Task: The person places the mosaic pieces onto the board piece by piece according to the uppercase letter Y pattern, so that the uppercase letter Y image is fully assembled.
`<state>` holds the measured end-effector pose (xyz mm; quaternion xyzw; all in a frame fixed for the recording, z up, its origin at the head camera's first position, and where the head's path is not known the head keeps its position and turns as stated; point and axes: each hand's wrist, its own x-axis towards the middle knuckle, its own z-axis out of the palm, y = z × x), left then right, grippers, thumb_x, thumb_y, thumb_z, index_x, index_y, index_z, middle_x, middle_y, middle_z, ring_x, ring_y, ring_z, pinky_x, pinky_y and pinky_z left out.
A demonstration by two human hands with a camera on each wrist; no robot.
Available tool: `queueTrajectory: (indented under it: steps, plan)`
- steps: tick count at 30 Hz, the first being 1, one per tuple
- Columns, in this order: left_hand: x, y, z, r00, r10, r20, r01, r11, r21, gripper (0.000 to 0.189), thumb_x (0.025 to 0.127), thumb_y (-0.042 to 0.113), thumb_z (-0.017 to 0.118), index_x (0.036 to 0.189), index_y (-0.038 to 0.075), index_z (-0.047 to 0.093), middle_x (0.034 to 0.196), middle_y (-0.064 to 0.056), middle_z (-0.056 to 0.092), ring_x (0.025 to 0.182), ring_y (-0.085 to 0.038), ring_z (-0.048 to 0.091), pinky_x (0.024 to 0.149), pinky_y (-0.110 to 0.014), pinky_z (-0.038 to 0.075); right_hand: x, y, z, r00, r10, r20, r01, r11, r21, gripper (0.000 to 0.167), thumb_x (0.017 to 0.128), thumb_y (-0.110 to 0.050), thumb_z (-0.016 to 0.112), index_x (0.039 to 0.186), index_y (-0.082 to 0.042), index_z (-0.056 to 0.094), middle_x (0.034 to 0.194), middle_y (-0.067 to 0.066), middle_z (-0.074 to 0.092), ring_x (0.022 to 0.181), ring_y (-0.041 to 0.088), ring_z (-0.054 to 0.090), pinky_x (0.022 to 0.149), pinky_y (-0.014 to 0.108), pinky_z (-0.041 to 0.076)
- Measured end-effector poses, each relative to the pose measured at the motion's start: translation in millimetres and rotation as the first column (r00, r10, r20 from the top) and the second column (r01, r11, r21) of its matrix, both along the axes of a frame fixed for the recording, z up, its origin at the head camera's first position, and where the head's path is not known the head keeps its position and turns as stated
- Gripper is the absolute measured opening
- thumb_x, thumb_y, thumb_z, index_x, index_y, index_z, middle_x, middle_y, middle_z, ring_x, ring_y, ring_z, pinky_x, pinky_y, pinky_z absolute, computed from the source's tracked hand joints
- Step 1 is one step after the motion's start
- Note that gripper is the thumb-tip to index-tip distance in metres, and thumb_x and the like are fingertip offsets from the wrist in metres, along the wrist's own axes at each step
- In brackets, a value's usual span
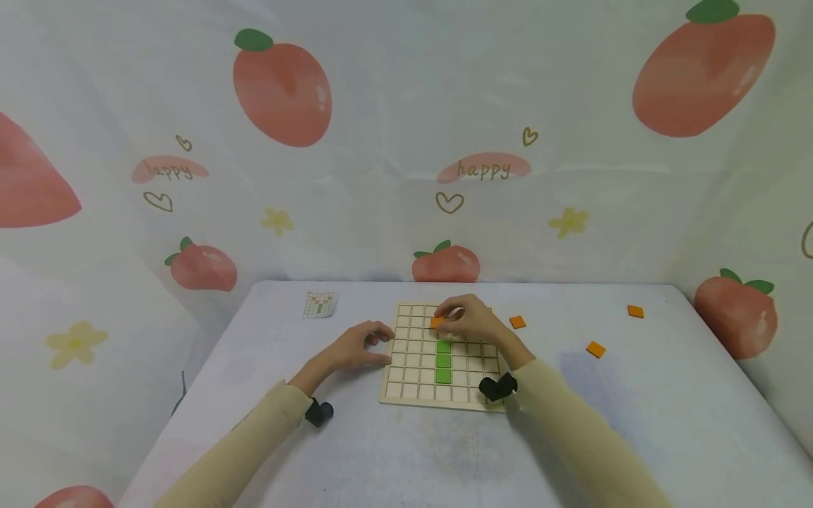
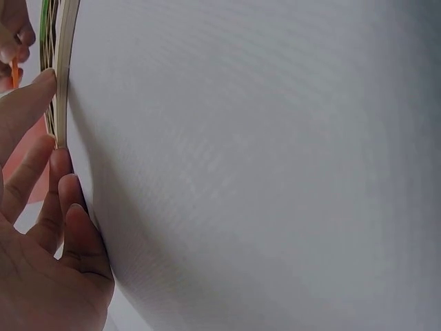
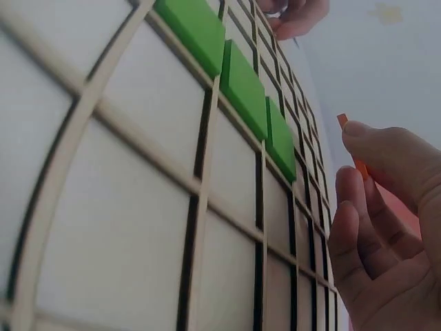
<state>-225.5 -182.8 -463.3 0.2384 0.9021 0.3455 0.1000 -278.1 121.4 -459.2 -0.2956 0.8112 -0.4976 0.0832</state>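
A wooden grid board [image 1: 411, 355] lies on the table, with three green square tiles [image 1: 443, 361] set in one column of its cells. My right hand [image 1: 471, 321] pinches an orange square tile [image 1: 436, 322] between thumb and fingers above the far part of the board. The right wrist view shows this orange tile [image 3: 360, 165] on edge, apart from the grid. At the board's left edge, my left hand [image 1: 357, 346] touches the side with thumb and fingertips. Its fingers [image 2: 31, 172] look relaxed against the rim in the left wrist view.
Three loose orange tiles lie to the right: one tile [image 1: 517, 322] beside the board, another [image 1: 595, 349] farther out, a third [image 1: 636, 311] near the far right corner. A small printed grid card [image 1: 320, 305] lies at the back left. A patterned curtain [image 1: 381, 141] hangs behind the table.
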Motion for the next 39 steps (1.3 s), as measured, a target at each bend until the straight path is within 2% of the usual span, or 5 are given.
queueTrajectory:
  steps: [14,20,28,39]
  plan:
    - [1.4,-0.3,2.2,1.0,-0.003,0.002,0.003,1.0,0.001,0.044,0.087,0.017,0.083,0.125,0.007,0.064,0.12,-0.004,0.062,0.106,-0.023,0.057,0.096,-0.041,0.047,-6.1,-33,2.0,0.999,-0.041,-0.025,0.043,0.993,0.11,0.022,0.084,-0.009,0.085,0.103,-0.002,0.077,0.099,0.003,0.073,0.089,0.02,0.066,0.082,0.036,0.055]
    - [1.7,-0.5,3.8,1.0,-0.007,0.003,0.007,1.0,0.009,0.043,0.087,0.016,0.083,0.124,0.007,0.064,0.123,-0.005,0.062,0.106,-0.024,0.057,0.095,-0.042,0.047,-8.6,-43,2.0,0.997,-0.073,0.005,0.072,0.987,0.145,0.024,0.084,-0.011,0.085,0.105,-0.003,0.077,0.1,0.002,0.072,0.093,0.021,0.065,0.084,0.037,0.054]
    - [1.7,0.7,5.3,1.0,0.002,0.019,-0.002,1.0,0.002,0.043,0.087,0.018,0.083,0.124,0.008,0.065,0.124,-0.004,0.062,0.106,-0.024,0.057,0.096,-0.042,0.047,-8.2,-51,6.9,0.995,-0.097,0.008,0.095,0.982,0.166,0.022,0.087,-0.006,0.082,0.106,0.0,0.076,0.103,0.007,0.072,0.093,0.023,0.065,0.084,0.037,0.054]
    - [0.0,0.2,4.8,1.0,-0.012,0.007,0.012,1.0,0.004,0.043,0.086,0.018,0.084,0.123,0.008,0.065,0.12,-0.003,0.063,0.104,-0.022,0.056,0.094,-0.042,0.047,-6.6,-54,9.7,0.991,-0.132,0.004,0.128,0.97,0.208,0.02,0.085,-0.007,0.083,0.103,-0.002,0.077,0.099,0.004,0.071,0.091,0.02,0.062,0.083,0.036,0.053]
